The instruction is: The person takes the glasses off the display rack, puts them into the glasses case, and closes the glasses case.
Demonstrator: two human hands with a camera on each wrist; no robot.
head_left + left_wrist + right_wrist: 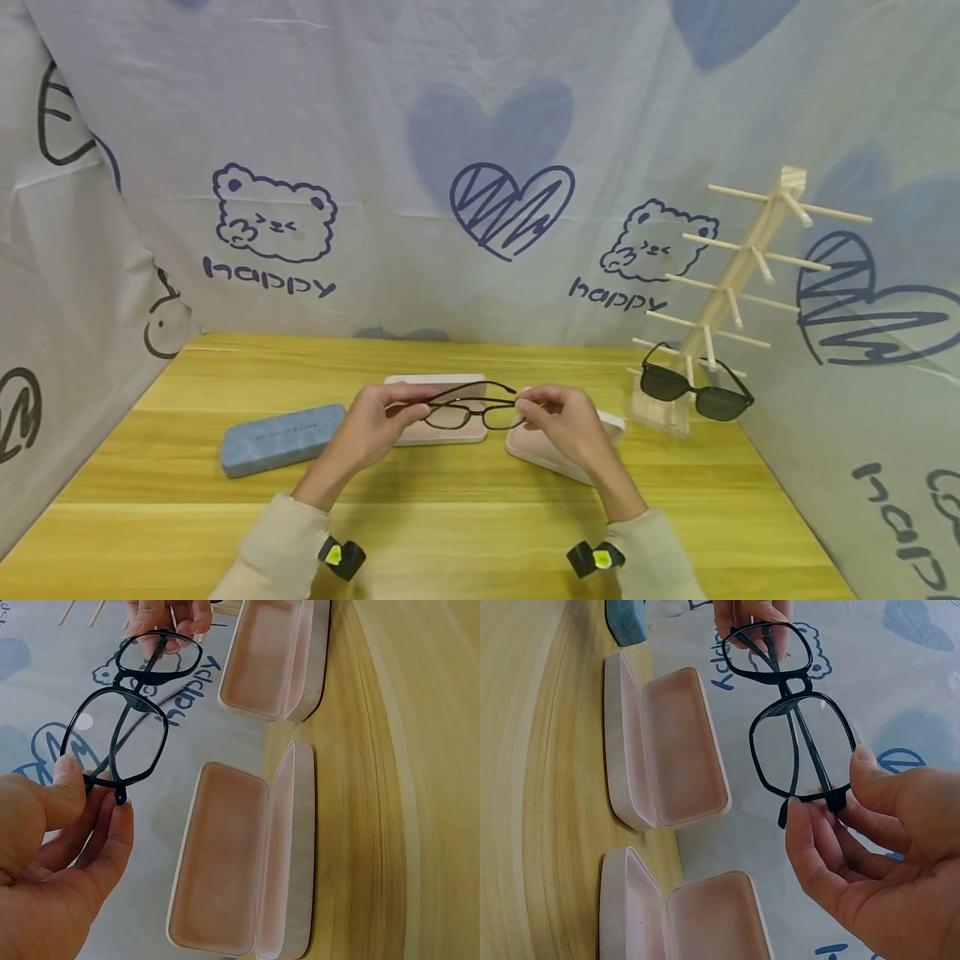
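A pair of black-framed eyeglasses (477,412) with clear lenses is held up in front of me, above the table. My left hand (384,423) pinches its left end between thumb and fingers. At the other end, my right hand (564,421) does the same. Both temples cross behind the lenses in the wrist views. Below and behind the glasses, a pale glasses case (296,877) with pink lining lies with its lid up. A second pale case (615,922), also open, sits near my right hand and is partly covered by it in the head view.
A closed blue glasses case (281,440) lies to the left on the wooden table (465,525). At the back right, a wooden peg stand (727,292) carries black sunglasses (663,383) on a low peg. Printed cloth (375,108) hangs behind and along both sides.
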